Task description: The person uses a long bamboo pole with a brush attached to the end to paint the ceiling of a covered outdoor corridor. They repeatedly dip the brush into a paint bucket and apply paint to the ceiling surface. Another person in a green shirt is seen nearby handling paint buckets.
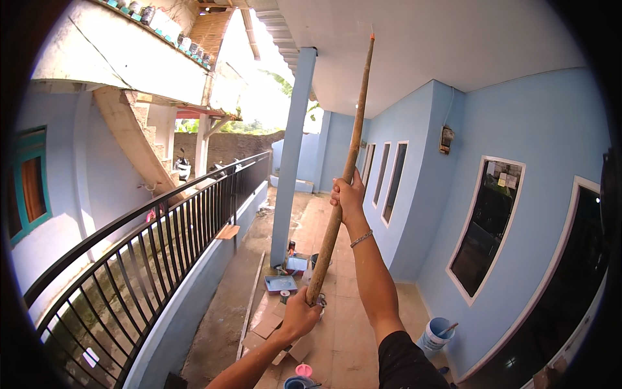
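Observation:
A long, slim wooden pole [331, 235] slants upward in front of me, thick at its lower end and thin toward the top. Its small orange tip [372, 37] is at the white ceiling [440, 39]; whether it touches, I cannot tell. My left hand [300, 316] is closed around the bottom end of the pole. Higher up, my right hand [350, 198] grips the same pole with the arm stretched out. A bracelet [361, 239] circles my right wrist.
Black railing [175, 243] runs along the left, beside a light-blue post [293, 155]. On the tiled floor lie a blue paint tray [280, 284], cardboard pieces [264, 324] and a pink round item [304, 370]. A bucket [434, 336] stands by the blue wall [408, 249] with windows.

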Demonstrator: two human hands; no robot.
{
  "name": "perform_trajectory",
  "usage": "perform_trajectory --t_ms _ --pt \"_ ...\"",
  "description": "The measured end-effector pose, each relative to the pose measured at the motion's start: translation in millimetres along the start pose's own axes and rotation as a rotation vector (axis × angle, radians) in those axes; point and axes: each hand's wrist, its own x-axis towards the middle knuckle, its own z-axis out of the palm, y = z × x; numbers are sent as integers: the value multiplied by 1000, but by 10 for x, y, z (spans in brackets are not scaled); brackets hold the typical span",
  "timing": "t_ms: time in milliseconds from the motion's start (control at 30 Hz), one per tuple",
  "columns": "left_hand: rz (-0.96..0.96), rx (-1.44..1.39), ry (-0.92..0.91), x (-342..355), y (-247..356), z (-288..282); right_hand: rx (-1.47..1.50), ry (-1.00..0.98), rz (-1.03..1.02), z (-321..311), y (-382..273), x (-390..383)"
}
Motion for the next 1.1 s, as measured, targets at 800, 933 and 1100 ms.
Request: perform_trajectory --t_ms 800,933,1100 --pt "-17 -69 -61 -4000 -257 -1455 0 61 73 1612 -543 -4158" --pt "48 -85 11 -3985 -348 -1527 -14 59 40 1736 -564 -4086" --pt "-107 -71 1 -3787 -266 -1626 -8 54 18 1804 -589 -3877"
